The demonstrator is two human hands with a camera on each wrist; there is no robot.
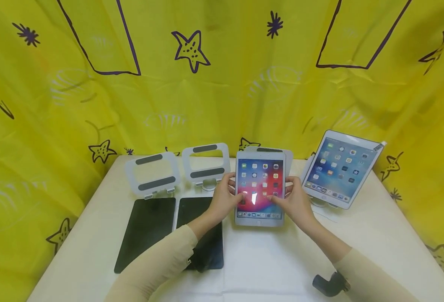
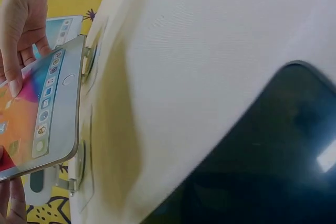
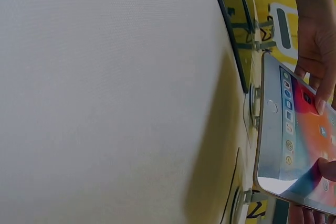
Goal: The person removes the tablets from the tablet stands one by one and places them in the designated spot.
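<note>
Above the middle of the cream cloth-covered worktop (image 1: 259,268), holding a white-framed rectangular tablet with red-and-blue lit screen (image 1: 260,178) between left hand (image 1: 222,201) and right hand (image 1: 299,201); pinching both side edges, with fingers curled behind and thumbs on the glass; flanked at right by a propped, white-framed tablet with blue lit screen (image 1: 340,167), at left by a glossy black tablet (image 1: 146,226) and its black twin (image 1: 213,243); lying flat, these last, before a white open-frame stand with grey pads (image 1: 157,183) and its mate (image 1: 207,173).
</note>
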